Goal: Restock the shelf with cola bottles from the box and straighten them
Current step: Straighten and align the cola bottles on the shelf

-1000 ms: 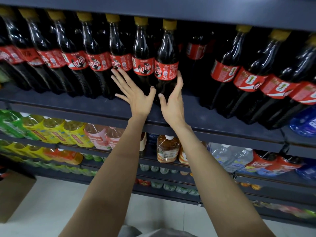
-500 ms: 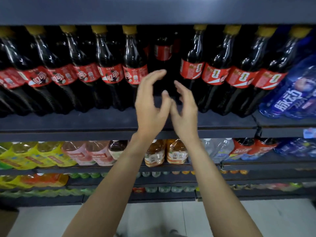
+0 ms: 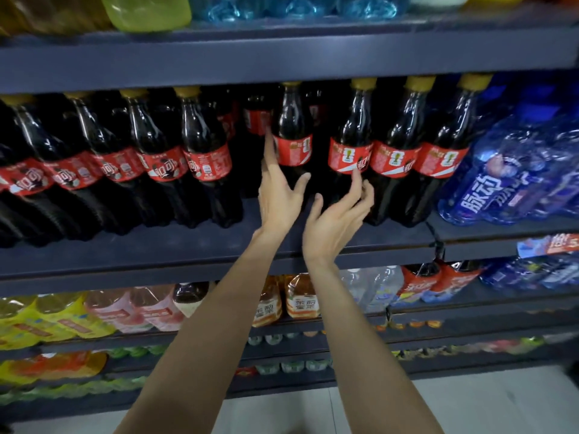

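Dark, matte metal shelf [image 3: 188,245] carrying a row of cola bottles [image 3: 203,158]: tall, glossy clear plastic, narrow necks widening to ribbed bodies, near-black liquid, yellow caps, red wraparound labels. Between the left run and the right run, a single cola bottle [image 3: 293,142] standing upright, slightly forward of the gap. Left hand [image 3: 277,195] raised to that bottle, fingers straight and spread, fingertips [image 3: 268,142] laid along its left flank at the label, thumb reaching toward the lower body; flat contact, not a closed grip. Right hand [image 3: 336,220] just beside, palm turned inward, fingers loosely curled and apart, index tip at the lower edge of the label of the neighbouring bottle [image 3: 351,151]; holding nothing. To the right on the same shelf, blue translucent bottles [image 3: 507,177], bulbous and faceted. Above, pale blue and yellow-green bottle bases [image 3: 282,7]. Below, squat square-shouldered tea bottles [image 3: 302,297] in amber, alongside yellow and pink ones, somewhat blurred.
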`<state>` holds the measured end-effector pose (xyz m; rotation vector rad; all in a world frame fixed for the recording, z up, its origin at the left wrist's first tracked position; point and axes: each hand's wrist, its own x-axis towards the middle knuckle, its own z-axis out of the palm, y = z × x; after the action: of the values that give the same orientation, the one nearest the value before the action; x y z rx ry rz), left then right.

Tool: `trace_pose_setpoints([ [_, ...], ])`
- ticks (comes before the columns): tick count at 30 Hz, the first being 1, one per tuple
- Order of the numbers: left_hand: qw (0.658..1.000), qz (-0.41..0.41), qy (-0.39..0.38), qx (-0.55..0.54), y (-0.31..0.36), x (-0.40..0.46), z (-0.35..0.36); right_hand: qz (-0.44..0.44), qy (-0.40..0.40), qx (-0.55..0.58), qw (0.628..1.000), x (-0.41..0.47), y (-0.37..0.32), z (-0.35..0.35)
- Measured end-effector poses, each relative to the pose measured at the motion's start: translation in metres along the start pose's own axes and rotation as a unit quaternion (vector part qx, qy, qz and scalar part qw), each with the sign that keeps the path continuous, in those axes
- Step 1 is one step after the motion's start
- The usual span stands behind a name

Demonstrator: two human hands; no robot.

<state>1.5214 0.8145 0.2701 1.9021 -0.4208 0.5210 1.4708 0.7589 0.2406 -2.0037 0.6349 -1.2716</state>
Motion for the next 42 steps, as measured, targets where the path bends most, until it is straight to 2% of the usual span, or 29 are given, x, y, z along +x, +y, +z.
trace_pose_setpoints([
  [3, 0.994, -0.035, 0.089, 0.054, 0.001, 0.008, -0.004, 0.048, 0.047, 0.004, 0.998, 0.005, -0.001, 0.008],
  [6, 0.986, -0.074, 0.125, 0.082, 0.002, 0.017, -0.006, 0.07, 0.043, -0.003, 0.997, 0.005, -0.003, 0.011],
  [9, 0.984, -0.081, 0.131, 0.085, 0.004, 0.018, -0.002, 0.074, -0.012, 0.046, 0.996, 0.005, -0.003, 0.013],
  [14, 0.99, -0.094, 0.1, -0.013, 0.022, -0.002, -0.01, -0.02, -0.174, 0.139, 0.975, 0.006, 0.005, 0.009],
  [17, 0.992, -0.005, 0.125, -0.021, 0.033, -0.032, -0.031, -0.028, -0.254, 0.2, 0.946, 0.0, -0.003, 0.014],
  [19, 0.975, 0.092, 0.175, 0.096, 0.028, -0.036, -0.044, -0.036, -0.287, 0.215, 0.933, -0.007, -0.014, 0.019],
  [20, 0.955, 0.127, 0.203, 0.173, 0.021, -0.033, -0.049, -0.042, -0.3, 0.227, 0.926, -0.011, -0.018, 0.023],
  [22, 0.915, 0.138, 0.241, 0.293, 0.007, -0.023, -0.057, -0.045, -0.338, 0.247, 0.907, -0.018, -0.025, 0.028],
  [24, 0.901, 0.11, 0.232, 0.351, -0.005, -0.016, -0.063, -0.039, -0.389, 0.271, 0.88, -0.017, -0.026, 0.029],
  [27, 0.904, 0.094, 0.195, 0.368, -0.015, -0.015, -0.066, 0.074, -0.412, 0.367, 0.831, 0.007, -0.025, 0.023],
  [28, 0.909, 0.089, 0.188, 0.361, -0.018, -0.016, -0.064, 0.109, -0.398, 0.383, 0.826, 0.018, -0.026, 0.026],
  [29, 0.915, 0.079, 0.184, 0.351, -0.02, -0.018, -0.062, 0.12, -0.379, 0.372, 0.839, 0.029, -0.028, 0.03],
  [32, 0.927, 0.051, 0.157, 0.336, -0.034, -0.028, -0.053, 0.113, -0.371, 0.317, 0.866, 0.043, -0.038, 0.057],
  [35, 0.934, 0.058, 0.118, 0.332, -0.048, -0.032, -0.051, 0.124, -0.417, 0.325, 0.84, 0.031, -0.044, 0.078],
  [39, 0.938, 0.081, 0.108, 0.32, -0.051, -0.026, -0.052, 0.155, -0.481, 0.338, 0.794, 0.032, -0.019, 0.115],
  [42, 0.938, 0.083, 0.112, 0.318, -0.053, -0.025, -0.052, 0.154, -0.482, 0.323, 0.8, 0.032, -0.026, 0.105],
])
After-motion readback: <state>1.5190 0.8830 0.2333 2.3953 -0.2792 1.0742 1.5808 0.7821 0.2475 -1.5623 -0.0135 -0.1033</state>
